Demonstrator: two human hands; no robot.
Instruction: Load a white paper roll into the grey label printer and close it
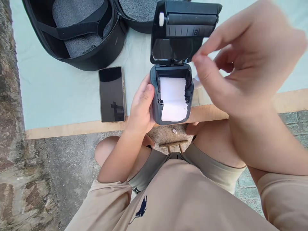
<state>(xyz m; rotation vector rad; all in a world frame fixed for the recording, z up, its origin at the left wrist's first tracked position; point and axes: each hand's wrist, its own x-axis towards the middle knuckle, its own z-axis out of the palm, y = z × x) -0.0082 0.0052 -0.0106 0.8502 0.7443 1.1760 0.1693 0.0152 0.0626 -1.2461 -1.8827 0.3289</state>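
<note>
A small dark label printer (156, 112) lies at the table's near edge with its lid (176, 49) flipped up and back. White paper (173, 99) fills its compartment, torn roughly along the right side. My left hand (143, 106) grips the printer's left side, thumb on top. Above and right of the printer is my right hand (240, 61), thumb and index finger pinched together near the lid's lower right corner. Whether anything tiny sits in that pinch is hidden. Inside the lid, a black roller (192, 19) with a white gear at its left end shows.
A black phone (112, 94) lies left of the printer on the pale cloth. Behind it stands an open black zip case (96, 54) with grey foam and a strap. The table's wooden edge (72, 129) runs above my legs. A white scrap (175, 131) lies below on the ground.
</note>
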